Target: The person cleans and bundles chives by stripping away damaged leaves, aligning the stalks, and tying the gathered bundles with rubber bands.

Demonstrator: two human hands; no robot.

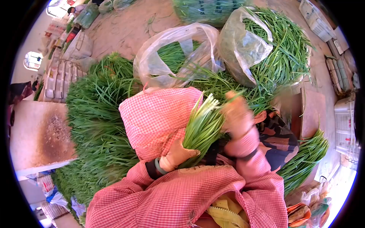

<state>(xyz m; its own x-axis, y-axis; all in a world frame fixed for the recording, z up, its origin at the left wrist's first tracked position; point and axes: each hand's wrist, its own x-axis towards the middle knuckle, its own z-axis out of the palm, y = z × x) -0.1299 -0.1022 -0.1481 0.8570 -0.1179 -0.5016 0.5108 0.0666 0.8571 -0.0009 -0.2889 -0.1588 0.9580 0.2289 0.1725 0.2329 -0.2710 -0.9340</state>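
Left hand, fingers round green bunch, near edge of leaf heap — right hand blurred, its fingers' spread unreadable.

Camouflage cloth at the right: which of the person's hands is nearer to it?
Right. The right hand, motion-blurred, is up and left of the camouflage cloth in the view; the left hand is farther left, gripping the bunch.

Pale crates — a bright window
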